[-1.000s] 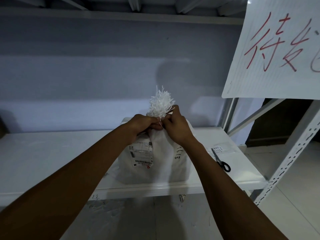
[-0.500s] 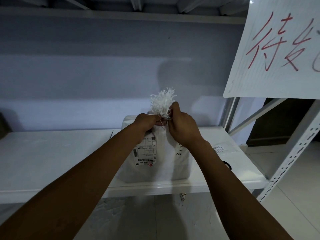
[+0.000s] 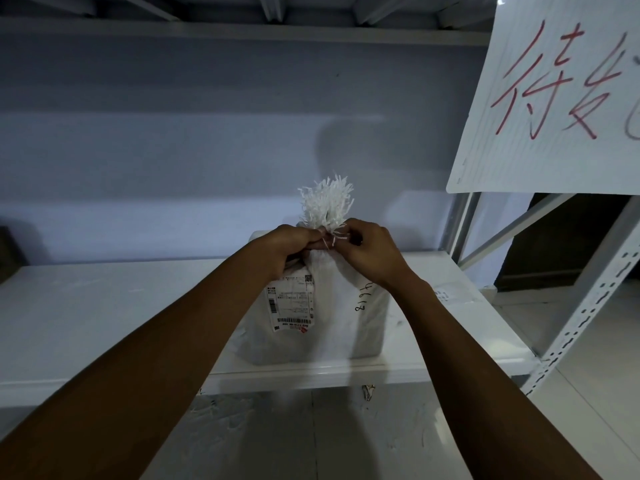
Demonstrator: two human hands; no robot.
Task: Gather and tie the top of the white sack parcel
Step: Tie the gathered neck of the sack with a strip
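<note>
Sack (image 3: 332, 317) standing upright on a white shelf (image 3: 104, 306), near its front edge and towards the right end, with a printed label (image 3: 291, 303) and handwritten digits on the near face. The mouth has been drawn together into a narrow neck, above which a frayed tuft (image 3: 327, 204) of white strands fans upward. The left hand (image 3: 287, 245) has its fingers curled round the neck from the left. The right hand (image 3: 372, 251) meets it from the right, thumb and fingers pinched together on loose strands at the base of the tuft. Both hands touch at the neck.

Progress, as judged: gathering appears complete, since the top is bunched and held closed. Tying seems under way or about to begin; no finished knot or separate cord can be made out, as the hands cover the neck. What remains is to secure the neck and let go. A sign (image 3: 554, 98) with red characters hangs at upper right.
</note>
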